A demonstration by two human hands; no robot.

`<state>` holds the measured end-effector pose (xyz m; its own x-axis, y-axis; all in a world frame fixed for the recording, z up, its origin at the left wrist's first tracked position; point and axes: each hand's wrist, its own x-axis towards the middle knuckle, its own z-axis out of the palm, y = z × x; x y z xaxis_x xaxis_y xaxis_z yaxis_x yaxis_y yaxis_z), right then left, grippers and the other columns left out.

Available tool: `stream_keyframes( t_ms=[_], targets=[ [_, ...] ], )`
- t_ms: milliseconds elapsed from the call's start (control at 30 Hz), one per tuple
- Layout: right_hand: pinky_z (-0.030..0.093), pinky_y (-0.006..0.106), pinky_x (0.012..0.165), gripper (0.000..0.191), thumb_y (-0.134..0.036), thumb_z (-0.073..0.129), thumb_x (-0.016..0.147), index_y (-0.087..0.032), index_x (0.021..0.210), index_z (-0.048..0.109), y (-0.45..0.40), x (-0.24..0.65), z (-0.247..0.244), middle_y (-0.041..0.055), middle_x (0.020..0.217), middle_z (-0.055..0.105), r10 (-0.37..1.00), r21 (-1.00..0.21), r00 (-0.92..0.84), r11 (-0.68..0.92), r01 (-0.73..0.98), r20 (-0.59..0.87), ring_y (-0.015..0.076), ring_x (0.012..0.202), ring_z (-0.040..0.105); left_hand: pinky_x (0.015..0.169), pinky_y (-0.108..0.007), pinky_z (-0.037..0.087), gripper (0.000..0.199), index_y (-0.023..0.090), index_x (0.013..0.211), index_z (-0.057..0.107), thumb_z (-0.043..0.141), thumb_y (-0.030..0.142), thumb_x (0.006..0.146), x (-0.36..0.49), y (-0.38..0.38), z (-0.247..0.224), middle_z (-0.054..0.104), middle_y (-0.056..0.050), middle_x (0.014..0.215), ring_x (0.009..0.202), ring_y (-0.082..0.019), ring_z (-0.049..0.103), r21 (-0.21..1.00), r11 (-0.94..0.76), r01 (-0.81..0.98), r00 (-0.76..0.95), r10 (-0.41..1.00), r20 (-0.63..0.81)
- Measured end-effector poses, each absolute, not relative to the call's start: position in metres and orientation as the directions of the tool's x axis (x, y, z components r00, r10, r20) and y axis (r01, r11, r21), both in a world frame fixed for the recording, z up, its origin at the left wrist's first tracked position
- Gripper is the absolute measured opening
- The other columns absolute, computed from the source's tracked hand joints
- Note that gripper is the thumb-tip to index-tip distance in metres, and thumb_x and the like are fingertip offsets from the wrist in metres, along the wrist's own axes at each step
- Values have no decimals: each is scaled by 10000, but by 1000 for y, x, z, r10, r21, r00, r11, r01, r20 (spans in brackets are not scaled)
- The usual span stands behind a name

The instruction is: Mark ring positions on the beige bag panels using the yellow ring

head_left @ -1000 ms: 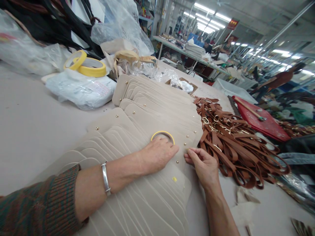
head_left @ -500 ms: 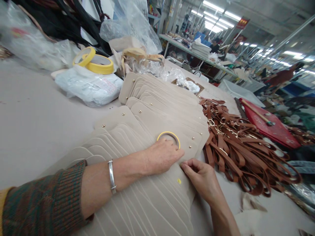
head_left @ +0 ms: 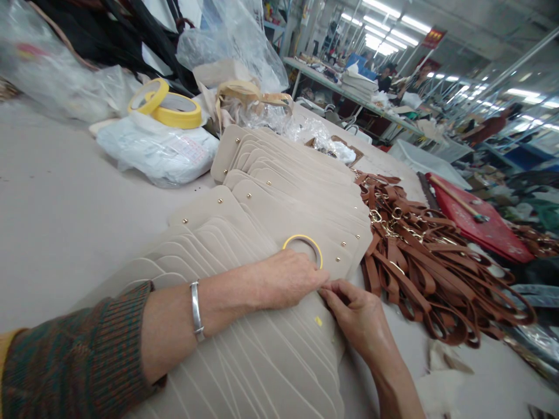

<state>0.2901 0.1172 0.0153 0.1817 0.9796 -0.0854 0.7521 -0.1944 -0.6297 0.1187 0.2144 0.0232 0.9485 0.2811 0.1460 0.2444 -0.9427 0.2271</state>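
Beige panels overlap across the bench

At far left, clear plastic lies bunched beside black material. Next, two yellow tape rolls rest on a white plastic-wrapped package, one leaning on the other. The panels fan out through the middle, small gold-coloured studs near some edges. Over them, the left hand is curled closed on a held roll, its yellow rim showing above the knuckles. A small yellow piece lies on a panel below. Just beside the left fingertips, the right hand pinches thumb against forefinger; anything between them is too small to tell. Farther right, brown straps with gold-coloured clasps lie heaped, then a wooden-handled tool on something red.
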Motion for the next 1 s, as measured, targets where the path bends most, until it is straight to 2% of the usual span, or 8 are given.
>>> stream_keyframes(
  t_ms=[100, 167, 233, 333, 533, 700, 867, 1000],
  targets=[
    [452, 256, 564, 340, -437, 622, 768, -205, 1011, 673, 116, 293, 12, -4, 634, 666, 960, -687, 255, -261, 678, -114, 160, 559, 601, 565, -289, 391, 116, 156, 890, 560, 496, 71, 843, 119, 214, 25, 669, -46, 815, 735, -198, 626, 231, -941, 246, 951, 280, 128],
    [447, 247, 505, 430, -497, 616, 772, -187, 1070, 615, 114, 299, 10, -8, 624, 643, 931, -767, 293, -348, 539, -216, 151, 519, 582, 563, -283, 391, 106, 157, 879, 555, 500, 74, 841, 119, 214, 25, 668, -48, 816, 731, -193, 625, 226, -942, 248, 951, 281, 129],
    [456, 235, 498, 393, -535, 595, 787, -174, 940, 618, 112, 304, 9, 6, 637, 639, 908, -805, 271, -411, 428, -320, 142, 532, 585, 545, -280, 381, 114, 165, 879, 547, 506, 69, 832, 119, 214, 25, 664, -42, 794, 709, -191, 622, 220, -942, 252, 949, 285, 134],
    [448, 218, 528, 353, -516, 624, 782, -163, 779, 639, 108, 308, 8, 9, 613, 617, 924, -784, 220, -382, 489, -313, 126, 556, 564, 526, -285, 367, 125, 168, 877, 542, 512, 60, 822, 118, 214, 25, 659, -40, 772, 693, -196, 622, 212, -943, 258, 950, 288, 124],
    [440, 226, 472, 433, -547, 592, 788, -162, 976, 655, 112, 300, 6, -2, 591, 607, 912, -779, 309, -396, 486, -270, 142, 520, 551, 536, -295, 365, 140, 161, 900, 551, 497, 56, 824, 116, 213, 26, 658, -41, 777, 701, -202, 626, 198, -942, 270, 936, 305, 175],
    [419, 227, 511, 351, -504, 595, 779, -171, 681, 645, 115, 295, 7, 10, 565, 607, 949, -710, 288, -292, 641, -130, 135, 527, 537, 522, -303, 349, 138, 164, 882, 550, 508, 57, 806, 117, 214, 24, 655, -36, 760, 684, -206, 621, 193, -943, 272, 937, 305, 168],
    [442, 234, 512, 405, -558, 587, 770, -157, 738, 633, 113, 301, 6, 12, 570, 610, 898, -793, 287, -432, 431, -333, 141, 518, 559, 513, -307, 346, 128, 168, 866, 551, 515, 60, 808, 117, 214, 24, 656, -31, 758, 682, -206, 623, 194, -945, 264, 937, 299, 178],
    [380, 225, 493, 364, -500, 563, 794, -164, 667, 625, 113, 297, 8, 7, 550, 592, 942, -703, 265, -330, 630, -205, 134, 518, 527, 509, -313, 346, 135, 166, 867, 554, 520, 58, 795, 117, 213, 23, 653, -37, 747, 680, -215, 624, 189, -944, 270, 934, 304, 188]
  ],
)
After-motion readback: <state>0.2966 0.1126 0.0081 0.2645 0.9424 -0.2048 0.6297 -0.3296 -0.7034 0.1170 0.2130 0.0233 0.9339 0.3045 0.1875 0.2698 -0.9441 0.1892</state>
